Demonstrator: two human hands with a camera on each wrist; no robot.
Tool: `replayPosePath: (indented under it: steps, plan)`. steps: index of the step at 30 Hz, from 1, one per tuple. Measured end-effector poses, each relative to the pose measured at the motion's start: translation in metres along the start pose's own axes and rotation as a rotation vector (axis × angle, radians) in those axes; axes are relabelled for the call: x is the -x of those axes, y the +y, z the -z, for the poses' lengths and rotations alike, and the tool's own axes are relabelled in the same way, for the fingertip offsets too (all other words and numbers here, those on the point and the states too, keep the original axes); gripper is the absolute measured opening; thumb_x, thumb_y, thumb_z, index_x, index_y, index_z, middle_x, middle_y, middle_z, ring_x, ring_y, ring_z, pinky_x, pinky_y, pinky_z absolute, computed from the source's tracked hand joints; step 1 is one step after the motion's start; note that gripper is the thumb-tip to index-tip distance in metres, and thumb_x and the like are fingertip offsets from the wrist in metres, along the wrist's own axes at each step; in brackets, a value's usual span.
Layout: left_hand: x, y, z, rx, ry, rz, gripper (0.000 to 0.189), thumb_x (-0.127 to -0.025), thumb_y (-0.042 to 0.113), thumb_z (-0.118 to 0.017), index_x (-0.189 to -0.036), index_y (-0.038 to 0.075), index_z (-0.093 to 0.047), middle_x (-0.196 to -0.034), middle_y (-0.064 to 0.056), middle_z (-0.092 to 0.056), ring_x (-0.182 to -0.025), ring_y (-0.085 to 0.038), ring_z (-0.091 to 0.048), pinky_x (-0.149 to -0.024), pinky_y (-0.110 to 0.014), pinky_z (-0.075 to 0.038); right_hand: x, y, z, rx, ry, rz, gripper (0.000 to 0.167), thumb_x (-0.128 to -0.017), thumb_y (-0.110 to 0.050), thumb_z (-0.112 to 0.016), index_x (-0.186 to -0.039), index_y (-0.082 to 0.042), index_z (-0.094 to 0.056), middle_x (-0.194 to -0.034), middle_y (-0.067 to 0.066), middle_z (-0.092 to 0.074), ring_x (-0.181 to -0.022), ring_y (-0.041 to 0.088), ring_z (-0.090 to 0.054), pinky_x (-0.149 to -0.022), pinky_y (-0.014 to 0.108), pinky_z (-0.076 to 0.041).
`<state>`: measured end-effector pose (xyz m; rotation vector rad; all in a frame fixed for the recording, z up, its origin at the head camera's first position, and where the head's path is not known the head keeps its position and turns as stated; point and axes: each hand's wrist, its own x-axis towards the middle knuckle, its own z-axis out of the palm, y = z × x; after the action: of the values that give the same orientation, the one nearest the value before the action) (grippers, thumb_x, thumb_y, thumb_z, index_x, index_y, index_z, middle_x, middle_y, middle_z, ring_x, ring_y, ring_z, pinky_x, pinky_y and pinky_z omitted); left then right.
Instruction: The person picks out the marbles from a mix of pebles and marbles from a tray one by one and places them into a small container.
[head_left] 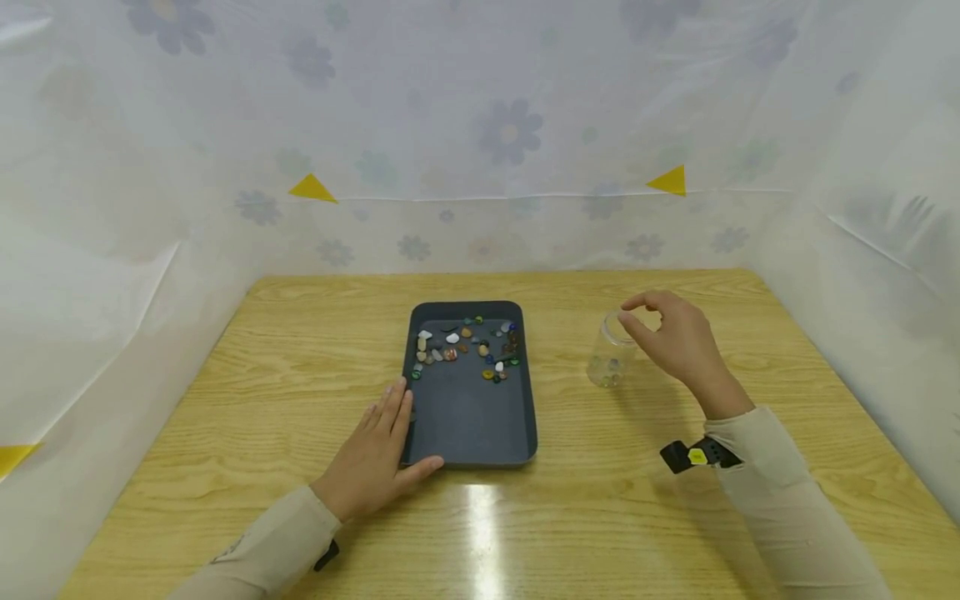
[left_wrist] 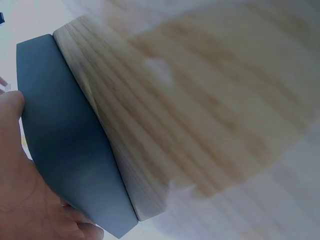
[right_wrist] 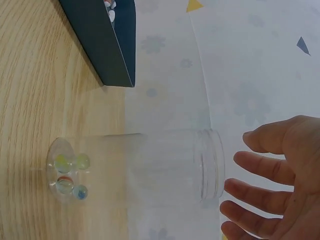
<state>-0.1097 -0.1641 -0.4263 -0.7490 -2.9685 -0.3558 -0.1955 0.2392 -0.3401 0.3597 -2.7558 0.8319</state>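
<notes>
A dark grey rectangular tray (head_left: 471, 429) lies on the table, with several small pebbles and coloured marbles (head_left: 483, 351) scattered over its far half. My left hand (head_left: 367, 467) rests along the tray's left edge, fingers straight and thumb at the near corner. In the left wrist view that hand (left_wrist: 25, 200) touches the tray's side (left_wrist: 65, 120). To the tray's right stands a clear jar (head_left: 603, 354), upright and without a lid. Several glass marbles (right_wrist: 65, 185) sit on its bottom. My right hand (head_left: 678, 342) hovers at the jar's mouth, its loosely bent fingers (right_wrist: 260, 195) holding nothing.
The wooden table (head_left: 300, 358) carries the tray and jar. White flowered sheeting (head_left: 450, 125) encloses the back and both sides, with yellow triangles (head_left: 311, 188) stuck on it. A black wrist strap (head_left: 697, 456) sits on the right wrist.
</notes>
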Motion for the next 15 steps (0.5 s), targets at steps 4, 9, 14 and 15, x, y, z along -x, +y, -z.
replayPosePath:
  steps: [4,9,14,15]
  plan:
    - [0.000,0.000,0.000,0.008,-0.003,-0.001,0.094,-0.091,0.063,-0.047,-0.147,-0.010,-0.024,-0.156,-0.025,-0.012,-0.142,-0.039,-0.015,-0.112,-0.053,-0.023,-0.003,-0.008,-0.003,-0.007,0.021,0.048,0.030,-0.097,-0.028,-0.058,-0.113,-0.004,-0.067,-0.125,0.021,-0.058,-0.108,0.040,-0.054,-0.081,0.056,-0.046]
    - [0.001,0.000,-0.001,0.006,-0.006,0.000,0.095,-0.091,0.065,-0.046,-0.147,-0.009,-0.023,-0.156,-0.024,-0.011,-0.143,-0.038,-0.015,-0.112,-0.053,-0.023,-0.009,-0.022,-0.009,-0.036,0.030,0.122,0.025,-0.095,-0.024,-0.062,-0.111,-0.005,-0.067,-0.122,0.017,-0.060,-0.116,0.038,-0.051,-0.091,0.058,-0.042]
    - [0.000,-0.002,-0.002,0.000,-0.020,0.008,0.096,-0.091,0.067,-0.042,-0.148,-0.007,-0.021,-0.157,-0.023,-0.008,-0.143,-0.037,-0.014,-0.113,-0.052,-0.021,-0.017,-0.040,-0.020,-0.059,0.013,0.183,0.022,-0.094,-0.022,-0.063,-0.110,-0.007,-0.068,-0.120,0.014,-0.062,-0.115,0.035,-0.052,-0.094,0.055,-0.042]
    - [0.000,-0.002,-0.002,0.000,-0.022,0.009,0.096,-0.091,0.068,-0.042,-0.148,-0.007,-0.021,-0.157,-0.023,-0.008,-0.143,-0.037,-0.013,-0.113,-0.052,-0.021,-0.018,-0.043,-0.024,-0.066,0.003,0.190,0.022,-0.094,-0.022,-0.063,-0.110,-0.007,-0.068,-0.120,0.014,-0.062,-0.115,0.035,-0.052,-0.094,0.055,-0.042]
